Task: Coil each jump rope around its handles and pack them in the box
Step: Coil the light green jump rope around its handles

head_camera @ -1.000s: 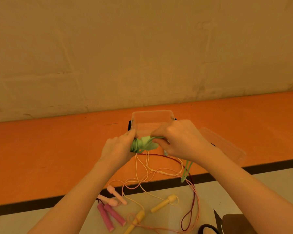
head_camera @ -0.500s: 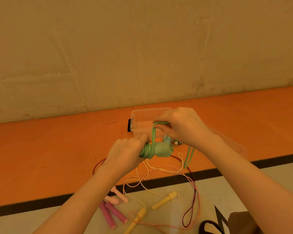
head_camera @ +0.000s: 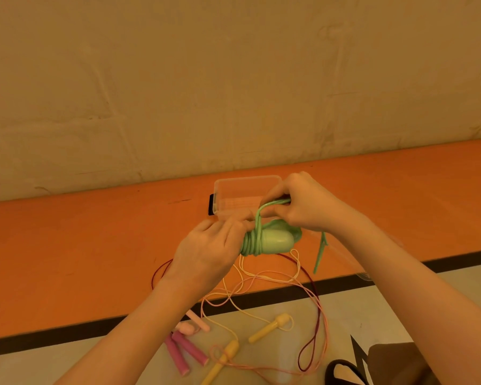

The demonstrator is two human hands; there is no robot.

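My left hand (head_camera: 206, 251) grips the green jump rope handles (head_camera: 275, 241), which point to the right with several turns of green cord (head_camera: 252, 243) coiled round them. My right hand (head_camera: 303, 202) pinches the green cord just above the handles and holds it taut. A loose end of green cord (head_camera: 320, 254) hangs below my right wrist. The clear plastic box (head_camera: 233, 195) stands open right behind my hands on the orange floor.
Loose on the floor near me lie yellow handles (head_camera: 267, 329), dark pink handles (head_camera: 186, 351), light pink handles (head_camera: 195, 325) and tangled thin cords (head_camera: 311, 298). The clear lid (head_camera: 364, 270) lies to the right, mostly behind my right arm. A dark bag (head_camera: 395, 365) sits at bottom right. A wall rises behind the box.
My right hand has carried the green cord up and over the handles, laying another turn on the coil. The left hand has turned the handles so their rounded ends face right.
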